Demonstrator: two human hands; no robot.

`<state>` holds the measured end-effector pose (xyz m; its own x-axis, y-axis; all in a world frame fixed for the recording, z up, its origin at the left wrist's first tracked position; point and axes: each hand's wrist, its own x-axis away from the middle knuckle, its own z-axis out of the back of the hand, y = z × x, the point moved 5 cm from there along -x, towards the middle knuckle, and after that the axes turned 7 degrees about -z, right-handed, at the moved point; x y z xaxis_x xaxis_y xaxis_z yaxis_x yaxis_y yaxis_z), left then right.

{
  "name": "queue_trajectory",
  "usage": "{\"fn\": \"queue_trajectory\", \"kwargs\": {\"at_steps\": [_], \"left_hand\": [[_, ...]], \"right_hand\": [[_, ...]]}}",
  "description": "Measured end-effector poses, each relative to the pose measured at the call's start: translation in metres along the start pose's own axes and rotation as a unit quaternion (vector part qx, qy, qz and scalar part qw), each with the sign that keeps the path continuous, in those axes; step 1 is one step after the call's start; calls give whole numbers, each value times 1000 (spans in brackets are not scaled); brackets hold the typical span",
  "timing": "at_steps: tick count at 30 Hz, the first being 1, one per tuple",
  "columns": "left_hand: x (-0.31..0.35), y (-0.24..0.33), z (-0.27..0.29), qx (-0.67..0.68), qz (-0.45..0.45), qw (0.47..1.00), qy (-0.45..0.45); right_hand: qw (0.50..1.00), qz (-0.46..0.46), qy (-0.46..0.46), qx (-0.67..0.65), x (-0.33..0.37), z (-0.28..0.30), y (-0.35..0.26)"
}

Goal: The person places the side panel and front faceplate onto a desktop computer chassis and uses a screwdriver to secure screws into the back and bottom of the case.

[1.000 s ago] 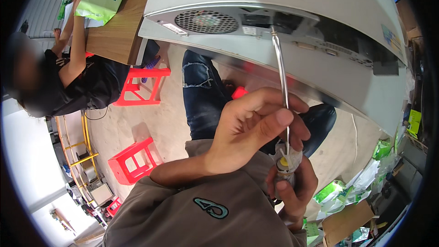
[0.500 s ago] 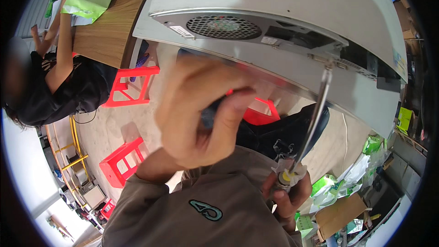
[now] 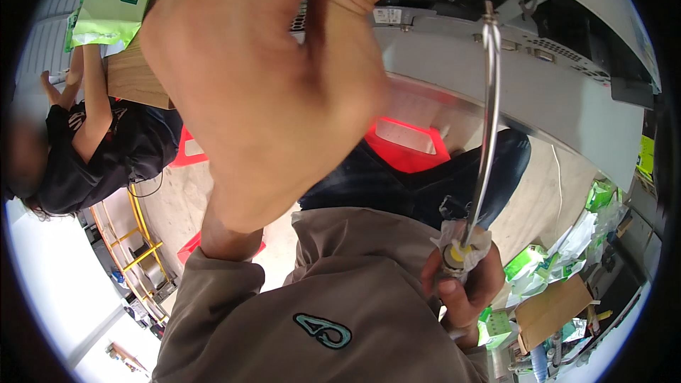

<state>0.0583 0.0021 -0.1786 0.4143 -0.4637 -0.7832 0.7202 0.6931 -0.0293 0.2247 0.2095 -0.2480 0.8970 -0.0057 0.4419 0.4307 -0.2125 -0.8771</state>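
My left hand (image 3: 266, 92) is raised close to the view, in front of the computer case (image 3: 521, 1). Its fingers curl inward and the thumb points to the upper right. The upper edge cuts the fingers off, so anything in their grip is hidden. Lower right, my right hand (image 3: 464, 287) is wrapped around the handle of a long-shafted screwdriver (image 3: 489, 106). White wrapping and a yellow collar show at the handle's top. The shaft points up, its tip in front of the case's back panel. Something small shows at the tip, too small to name.
The case rests on a light grey tabletop (image 3: 433, 57). A red stool (image 3: 404, 143) is under it. At left, a person in black (image 3: 117, 145) sits by a wooden table (image 3: 135, 78) with a green bag (image 3: 117, 0). Green packaging and a cardboard box (image 3: 553, 312) lie at lower right.
My left hand has risen toward the upper left and looks larger. The view has shifted, with the case now higher. The screwdriver's shaft stands more upright, still in my right hand.
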Motion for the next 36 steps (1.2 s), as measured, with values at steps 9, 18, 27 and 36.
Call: {"fn": "queue_trajectory", "kwargs": {"at_steps": [9, 18, 27, 36], "left_hand": [[-2, 1, -18, -6, 7, 1000, 26], [-62, 30, -8, 84, 42, 995, -36], [-66, 29, -33, 78, 108, 991, -19], [-81, 46, -33, 35, 65, 997, 16]], "right_hand": [[991, 69, -89, -71, 1, 4, 1], [989, 60, -53, -127, 11, 21, 9], [988, 61, -44, -135, 5, 35, 9], [983, 74, -101, -137, -9, 36, -4]]}}
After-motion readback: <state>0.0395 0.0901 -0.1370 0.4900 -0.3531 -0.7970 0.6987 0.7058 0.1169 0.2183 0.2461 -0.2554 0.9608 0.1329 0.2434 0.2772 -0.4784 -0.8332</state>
